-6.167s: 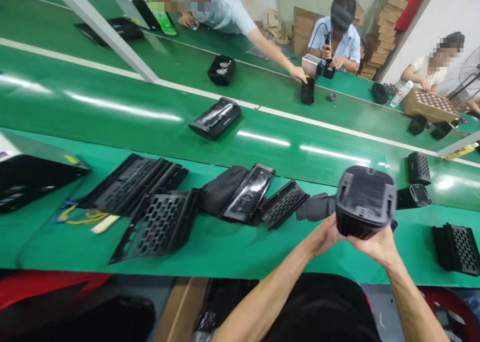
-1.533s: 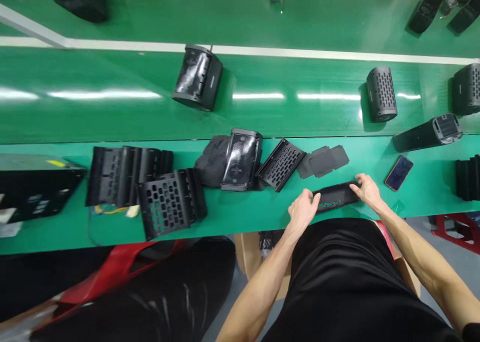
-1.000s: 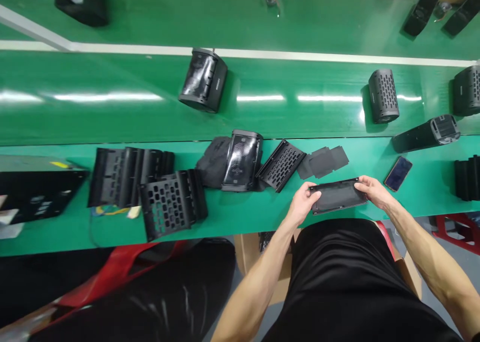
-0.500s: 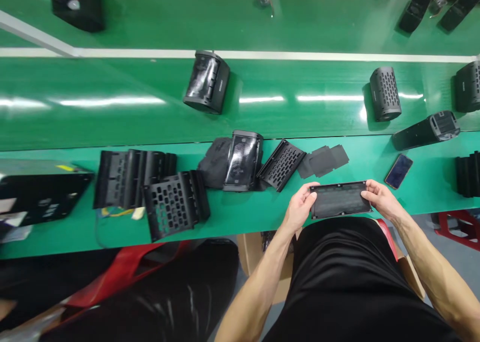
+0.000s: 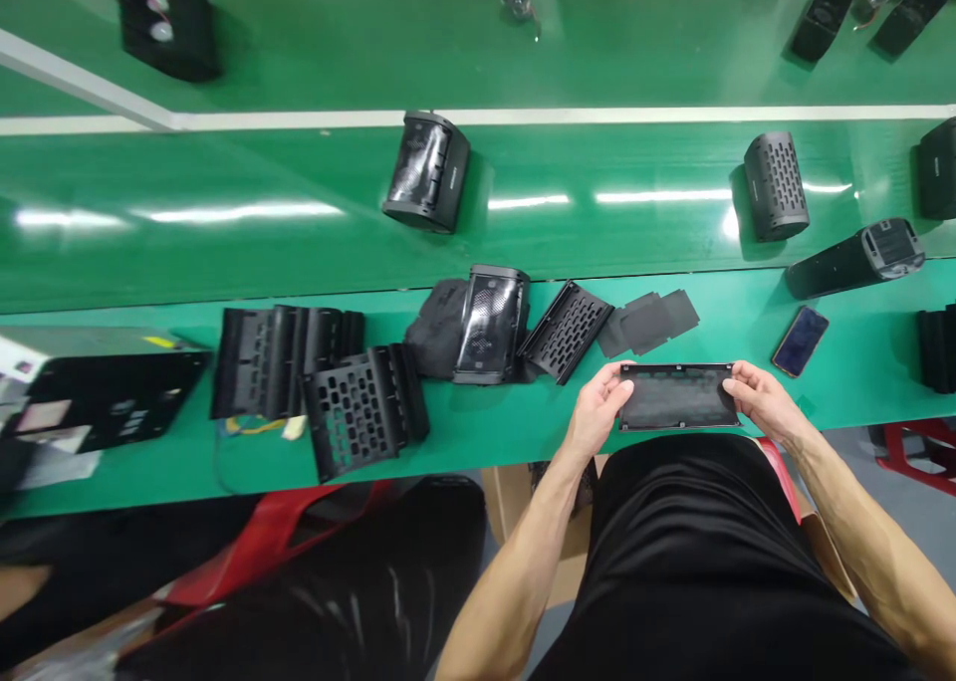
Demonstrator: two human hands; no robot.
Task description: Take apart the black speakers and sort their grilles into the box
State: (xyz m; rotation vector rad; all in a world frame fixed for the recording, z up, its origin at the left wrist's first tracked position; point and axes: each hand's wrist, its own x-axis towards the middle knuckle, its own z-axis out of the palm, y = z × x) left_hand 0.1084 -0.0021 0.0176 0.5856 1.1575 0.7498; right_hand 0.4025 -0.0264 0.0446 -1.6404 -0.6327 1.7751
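A black rectangular speaker grille panel (image 5: 678, 398) with small clips along its edges is held level above the near edge of the bench. My left hand (image 5: 601, 404) grips its left end, thumb on top. At the right end, my right hand (image 5: 760, 398) pinches it the same way. Just beyond the panel lie thin dark mesh sheets (image 5: 648, 323), fanned over each other. Beside them is a slotted black grille (image 5: 568, 331), tilted. To its left, a speaker cover with a glossy front (image 5: 491, 325) rests on dark cloth-like sheets (image 5: 439, 329).
Slotted black housings (image 5: 358, 412) are stacked at the left of the green bench (image 5: 553, 432). A phone (image 5: 800, 340) lies right of my hands. Assembled speakers (image 5: 427, 171) stand on the green surface behind. Another person's dark-clothed leg (image 5: 358, 581) is at lower left.
The view has shifted slightly, so the bench things sit a little further right. Both hands keep hold of the panel, which has levelled slightly.
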